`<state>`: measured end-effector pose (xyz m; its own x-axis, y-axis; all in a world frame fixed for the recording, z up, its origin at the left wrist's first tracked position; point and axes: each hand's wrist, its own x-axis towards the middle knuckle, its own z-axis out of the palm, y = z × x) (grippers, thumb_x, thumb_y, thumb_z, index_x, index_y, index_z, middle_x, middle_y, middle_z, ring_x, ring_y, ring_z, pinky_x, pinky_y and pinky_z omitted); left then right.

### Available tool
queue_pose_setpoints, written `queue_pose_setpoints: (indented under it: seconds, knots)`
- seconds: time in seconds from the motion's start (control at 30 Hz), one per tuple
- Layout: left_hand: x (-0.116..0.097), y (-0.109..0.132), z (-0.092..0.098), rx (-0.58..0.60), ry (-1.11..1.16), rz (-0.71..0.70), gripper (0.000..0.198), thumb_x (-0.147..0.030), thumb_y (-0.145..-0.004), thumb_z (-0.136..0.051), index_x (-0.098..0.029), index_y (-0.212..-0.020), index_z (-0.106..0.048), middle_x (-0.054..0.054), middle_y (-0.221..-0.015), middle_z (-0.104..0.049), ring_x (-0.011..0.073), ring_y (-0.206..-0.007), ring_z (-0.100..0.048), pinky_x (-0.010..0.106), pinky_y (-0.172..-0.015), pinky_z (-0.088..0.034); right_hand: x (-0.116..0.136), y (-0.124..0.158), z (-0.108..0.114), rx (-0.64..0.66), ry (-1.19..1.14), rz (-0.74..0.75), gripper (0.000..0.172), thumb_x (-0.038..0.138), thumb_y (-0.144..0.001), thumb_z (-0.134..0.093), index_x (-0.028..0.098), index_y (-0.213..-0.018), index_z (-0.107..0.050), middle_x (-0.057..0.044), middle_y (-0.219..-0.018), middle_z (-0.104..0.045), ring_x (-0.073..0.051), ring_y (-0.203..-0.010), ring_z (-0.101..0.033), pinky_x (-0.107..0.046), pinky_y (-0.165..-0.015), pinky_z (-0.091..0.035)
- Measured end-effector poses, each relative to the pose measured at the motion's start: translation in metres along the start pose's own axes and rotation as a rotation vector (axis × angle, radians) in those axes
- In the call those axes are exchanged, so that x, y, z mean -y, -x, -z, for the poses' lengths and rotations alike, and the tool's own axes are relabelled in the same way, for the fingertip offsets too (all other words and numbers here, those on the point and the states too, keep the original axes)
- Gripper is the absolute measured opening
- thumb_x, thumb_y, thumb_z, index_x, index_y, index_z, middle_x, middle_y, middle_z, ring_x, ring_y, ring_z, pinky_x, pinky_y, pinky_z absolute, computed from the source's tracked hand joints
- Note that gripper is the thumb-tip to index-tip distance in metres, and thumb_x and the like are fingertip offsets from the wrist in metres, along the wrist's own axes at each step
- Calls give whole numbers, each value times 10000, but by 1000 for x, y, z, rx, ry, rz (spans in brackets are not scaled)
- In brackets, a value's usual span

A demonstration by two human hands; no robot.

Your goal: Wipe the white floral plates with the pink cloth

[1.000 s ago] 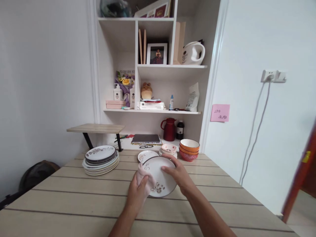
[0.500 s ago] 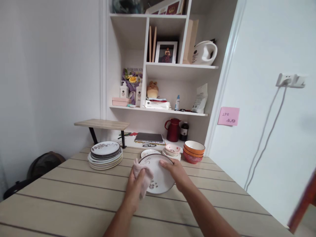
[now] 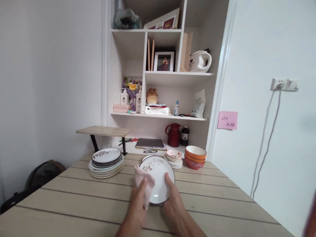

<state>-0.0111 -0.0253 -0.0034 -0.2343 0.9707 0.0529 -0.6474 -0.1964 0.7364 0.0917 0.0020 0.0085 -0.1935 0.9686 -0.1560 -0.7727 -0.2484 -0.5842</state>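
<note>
A round white plate with a dark rim and brown flower pattern is held up over the table, tilted toward me. My left hand is closed on a pale pink cloth, pressing it against the plate's left edge, thumb in front. On the lower right edge, my right hand grips the plate directly, its thumb on the face and the fingers hidden behind. Just behind the held plate, another plate lies mostly covered.
Stacked plates stand at left before a small raised shelf. Small dishes and nested orange and red bowls are at the back right. Behind them are a laptop, glasses, a red jug and a dark bottle.
The plate has turned, its flower pattern going from the bottom to the upper left. My right hand has shifted from the upper right rim down to the lower right. The view has tilted up slightly.
</note>
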Motion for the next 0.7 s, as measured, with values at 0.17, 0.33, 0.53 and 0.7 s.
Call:
queue_pose_setpoints:
  seconds: [0.17, 0.33, 0.53, 0.7]
  knots:
    - [2, 2, -3, 6, 41, 43, 631, -374, -721, -762, -223, -1289, -531, 98, -1208, -666, 239, -1059, -657, 322, -918, -527, -3, 7, 1, 66, -78, -7, 624, 495, -756, -677, 113, -1239, -576, -125, -1072, -729, -289, -982, -686, -420, -899, -514]
    - [-5, 2, -1, -71, -43, -59, 673, -384, -691, -779, -235, -1294, -518, 96, -1171, -681, 243, -1024, -668, 331, -883, -529, 7, 4, 6, 114, 198, -1, 687, 471, -677, -750, 102, -1226, -567, -155, -1060, -722, -300, -952, -680, -421, -845, -516]
    - [-16, 5, 4, -167, -502, -403, 460, -376, -721, -698, -197, -1135, -607, 66, -1081, -696, 240, -1013, -644, 312, -881, -487, 37, -4, 7, 164, 650, 518, 888, 266, -607, -797, 262, -1389, -378, -105, -1194, -646, -218, -854, -670, -389, -793, -513]
    - [-13, 10, 4, 6, -747, -553, 348, -141, -658, -562, -194, -988, -658, 41, -941, -711, 225, -891, -648, 311, -837, -488, 78, 3, 2, 315, 1260, 848, 511, 246, -663, -755, 264, -1157, -627, -63, -1210, -643, -251, -1142, -563, -416, -997, -391]
